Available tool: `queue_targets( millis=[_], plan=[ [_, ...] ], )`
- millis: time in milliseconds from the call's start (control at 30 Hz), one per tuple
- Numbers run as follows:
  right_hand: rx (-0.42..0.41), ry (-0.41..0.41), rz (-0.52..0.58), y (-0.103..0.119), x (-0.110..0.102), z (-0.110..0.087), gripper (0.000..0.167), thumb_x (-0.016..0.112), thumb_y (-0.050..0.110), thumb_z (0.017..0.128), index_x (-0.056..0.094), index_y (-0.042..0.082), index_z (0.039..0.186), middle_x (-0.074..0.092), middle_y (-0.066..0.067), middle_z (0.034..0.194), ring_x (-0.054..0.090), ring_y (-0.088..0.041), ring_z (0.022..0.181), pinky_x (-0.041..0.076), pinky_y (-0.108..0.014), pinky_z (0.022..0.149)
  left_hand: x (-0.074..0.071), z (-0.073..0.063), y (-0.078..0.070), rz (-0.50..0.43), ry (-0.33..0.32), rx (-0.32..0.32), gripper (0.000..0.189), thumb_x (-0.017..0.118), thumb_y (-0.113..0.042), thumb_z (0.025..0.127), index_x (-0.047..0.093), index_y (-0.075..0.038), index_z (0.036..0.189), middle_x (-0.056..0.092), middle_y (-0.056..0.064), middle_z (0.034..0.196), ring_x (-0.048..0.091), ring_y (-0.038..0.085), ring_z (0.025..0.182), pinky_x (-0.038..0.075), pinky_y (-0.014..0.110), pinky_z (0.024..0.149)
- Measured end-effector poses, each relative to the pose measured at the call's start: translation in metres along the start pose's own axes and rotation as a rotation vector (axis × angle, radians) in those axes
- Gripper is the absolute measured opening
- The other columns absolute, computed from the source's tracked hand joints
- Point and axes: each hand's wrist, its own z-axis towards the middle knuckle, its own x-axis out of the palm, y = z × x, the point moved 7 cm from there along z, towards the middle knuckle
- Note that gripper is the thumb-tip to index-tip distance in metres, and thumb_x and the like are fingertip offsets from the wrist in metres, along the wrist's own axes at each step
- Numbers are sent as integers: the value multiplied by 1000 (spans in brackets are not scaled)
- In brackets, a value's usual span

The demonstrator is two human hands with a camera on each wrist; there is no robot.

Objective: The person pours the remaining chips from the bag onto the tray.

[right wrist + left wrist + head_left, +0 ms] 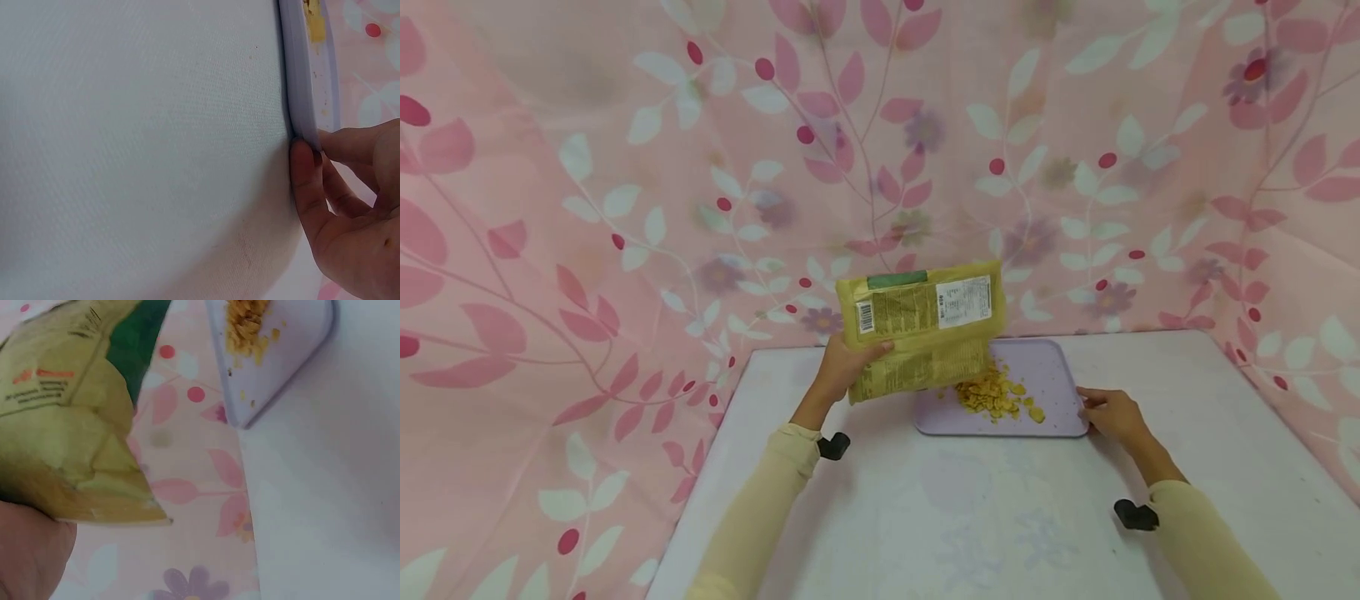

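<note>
My left hand point(844, 367) grips one end of a yellow-gold food bag point(898, 315), thumb on the printed side. The bag is tilted on its side, its far end over a light purple tray point(1054, 375). On the tray lies a loose heap of yellow flakes point(992, 396), partly hidden behind the bag. In the left wrist view the bag point(69, 437) fills the left side, with green on its edge. My right hand point(1116, 414) is at the tray's right edge. The right wrist view shows thumb and fingers point(307, 181) pinching the tray's rim near a corner.
The tray rests on a table with a white cloth point(880, 508). Pink curtains point(880, 167) with a leaf and flower pattern stand behind the table and along both sides. A few crumbs point(253, 55) dot the cloth near the tray.
</note>
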Motion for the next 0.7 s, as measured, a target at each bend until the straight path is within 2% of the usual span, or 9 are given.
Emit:
queue_targets(
  millis=[100,300,400,433,533,633,667,700],
  plan=[
    [-1,-4,11,0,-1,-1,53,63,1,88,47,-9,137,58,-25,104,59,-19,72,51,-28,59,1,0,2,-14,13,1,56,86,-37,74,66,-6,117,72,15,100,71,31,86,58,43,73],
    [12,4,15,-1,1,-1,52,63,1,88,47,-9,137,58,-25,105,59,-19,73,51,-28,60,5,-3,12,104,43,-39,56,85,-39,76,64,-13,120,72,7,104,71,24,87,58,39,73],
    [11,6,10,-2,1,0,52,63,1,89,46,-9,137,57,-25,106,59,-20,72,51,-28,60,6,-2,8,98,50,-25,55,84,-40,76,65,-12,118,73,9,102,72,22,83,58,39,71],
    [12,5,9,-2,1,0,52,63,1,89,47,-8,137,57,-25,106,59,-20,72,51,-28,60,5,-2,5,99,45,-11,54,84,-40,77,65,-11,118,73,10,100,70,20,74,58,37,65],
    [1,5,11,-2,1,1,52,62,1,89,46,-9,137,57,-25,106,59,-20,72,51,-28,60,2,1,-2,74,24,24,56,84,-41,76,64,-11,119,72,12,100,69,19,74,57,37,65],
    [0,1,8,-4,2,3,51,62,1,89,47,-9,137,58,-25,106,60,-19,72,52,-29,60,0,2,-5,132,17,24,60,84,-44,75,63,-14,122,71,8,104,68,18,81,56,37,70],
    [-2,3,6,-5,3,3,51,62,1,89,46,-9,137,57,-25,106,60,-19,72,52,-29,61,0,2,-3,150,23,9,61,84,-46,74,63,-16,122,71,6,107,69,19,90,56,39,77],
    [-1,2,4,-6,3,3,52,62,2,89,46,-9,137,58,-25,107,59,-19,72,52,-29,61,1,1,-2,184,32,-3,61,84,-47,74,63,-17,123,71,4,108,68,19,92,56,38,78]
  ],
)
